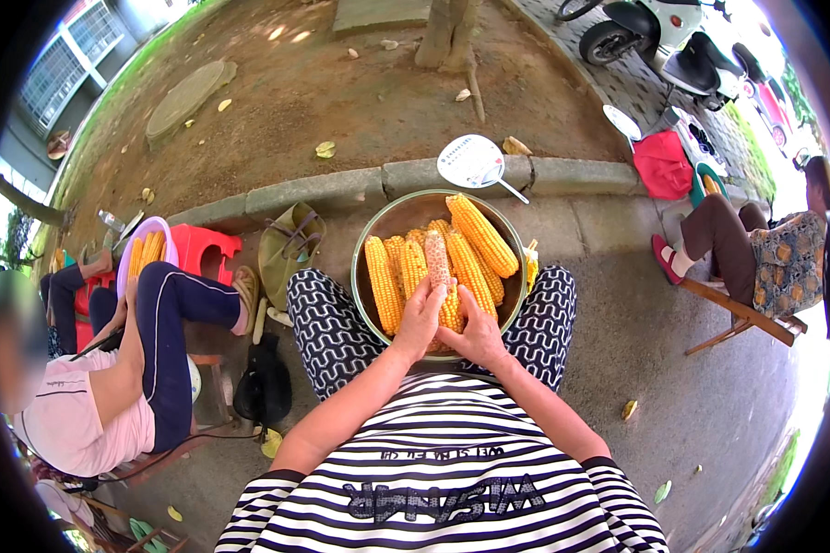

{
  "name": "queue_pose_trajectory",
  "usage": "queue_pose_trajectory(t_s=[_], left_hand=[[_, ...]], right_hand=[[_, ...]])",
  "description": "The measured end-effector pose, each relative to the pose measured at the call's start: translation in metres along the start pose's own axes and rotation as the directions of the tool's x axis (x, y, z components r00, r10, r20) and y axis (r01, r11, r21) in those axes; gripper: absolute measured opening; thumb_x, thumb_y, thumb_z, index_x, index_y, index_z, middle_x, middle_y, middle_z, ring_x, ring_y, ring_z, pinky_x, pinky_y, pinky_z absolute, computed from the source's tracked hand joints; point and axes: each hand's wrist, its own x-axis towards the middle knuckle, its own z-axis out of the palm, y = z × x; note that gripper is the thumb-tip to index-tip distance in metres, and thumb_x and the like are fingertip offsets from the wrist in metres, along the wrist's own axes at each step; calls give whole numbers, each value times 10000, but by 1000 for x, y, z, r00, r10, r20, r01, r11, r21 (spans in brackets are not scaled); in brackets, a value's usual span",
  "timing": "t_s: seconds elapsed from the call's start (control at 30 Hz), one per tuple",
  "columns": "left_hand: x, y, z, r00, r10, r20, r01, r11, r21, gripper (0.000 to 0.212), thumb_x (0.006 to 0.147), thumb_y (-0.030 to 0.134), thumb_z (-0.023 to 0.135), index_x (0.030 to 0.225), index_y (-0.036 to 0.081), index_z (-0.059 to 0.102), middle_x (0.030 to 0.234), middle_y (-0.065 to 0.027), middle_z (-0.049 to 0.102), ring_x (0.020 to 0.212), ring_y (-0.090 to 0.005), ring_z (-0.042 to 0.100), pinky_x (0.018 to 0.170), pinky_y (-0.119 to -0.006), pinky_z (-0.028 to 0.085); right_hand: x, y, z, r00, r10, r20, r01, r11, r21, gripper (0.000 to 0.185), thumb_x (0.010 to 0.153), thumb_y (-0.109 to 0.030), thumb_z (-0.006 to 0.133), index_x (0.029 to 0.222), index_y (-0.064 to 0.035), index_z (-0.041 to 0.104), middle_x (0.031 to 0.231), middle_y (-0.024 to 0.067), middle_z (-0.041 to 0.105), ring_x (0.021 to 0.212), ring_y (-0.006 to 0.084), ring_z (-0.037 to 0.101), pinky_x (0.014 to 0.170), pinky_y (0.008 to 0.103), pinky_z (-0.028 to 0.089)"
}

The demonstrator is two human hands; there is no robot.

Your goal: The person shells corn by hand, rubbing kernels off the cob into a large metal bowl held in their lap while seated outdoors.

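A round metal basin (360,245) rests between my knees, full of yellow ears of corn (482,235). My left hand (420,316) is closed around a mostly stripped corncob (436,259), whose bare reddish-white upper part points away from me. Beside it my right hand (476,329) has its thumb and fingers at the lower end of the cob, by the yellow kernels; whether it grips the cob or another ear below, I cannot tell. The other ears lie around and under both hands.
A paper fan (470,161) leans at the stone curb (325,193) beyond the basin. At left are a green bag (292,252), a red plastic stool (205,252) and a seated person beside a purple basin (167,231) of corn. Another person sits at right on a wooden chair (736,309).
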Motion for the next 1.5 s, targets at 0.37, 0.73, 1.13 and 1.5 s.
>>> queue_pose_trajectory(t_s=[0.37,0.73,1.13,1.5], left_hand=[[-3,2,8,991,121,-51,-107,968,227,323,959,230,350,1112,-12,500,991,-80,562,934,-137,508,863,-265,385],[0,9,6,978,-144,-148,117,977,-179,402,963,304,311,1071,-21,521,994,-104,579,901,-162,563,829,-288,446],[0,-1,0,999,-21,-38,19,999,-44,305,860,95,494,1140,-10,435,1057,-86,545,994,-140,507,902,-267,382],[-1,4,6,999,4,-46,-4,1000,1,256,901,171,416,1093,12,472,982,-66,546,892,-120,511,820,-254,411]], right_hand=[[0,6,3,1000,6,-9,-7,1000,-18,842,660,-388,693,1319,-19,321,768,157,600,691,291,625,642,356,493],[-1,6,2,998,65,-3,-64,996,68,860,667,-438,698,1313,-17,316,968,204,606,900,302,610,796,355,470],[0,6,6,999,12,-53,-14,999,-28,786,678,-397,694,1256,24,369,828,214,618,739,314,633,677,370,502],[-2,10,8,988,-124,-94,118,991,-64,771,677,-387,700,1253,13,379,718,183,611,639,302,624,591,362,494]])
